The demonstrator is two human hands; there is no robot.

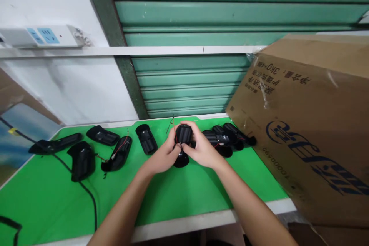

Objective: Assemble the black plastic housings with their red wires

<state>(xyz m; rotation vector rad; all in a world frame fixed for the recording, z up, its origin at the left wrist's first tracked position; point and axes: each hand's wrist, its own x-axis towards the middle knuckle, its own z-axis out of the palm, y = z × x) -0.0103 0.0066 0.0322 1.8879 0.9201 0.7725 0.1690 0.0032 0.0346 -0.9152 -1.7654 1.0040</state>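
Over the green table's (178, 194) middle, our left hand (165, 154) and right hand (203, 148) clamp one black casing (183, 133). Cardboard box (311, 115) at right, contents hidden from us. Casing's long axis runs near to far, glossy flared end (181, 161) toward us.

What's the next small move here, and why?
Probably ease the red wire down toward the black plastic housing with the left hand, while the right hand steadies the housing: the wire's upper end sticks up past the housing on the left hand's side, and both hands grip the housing.
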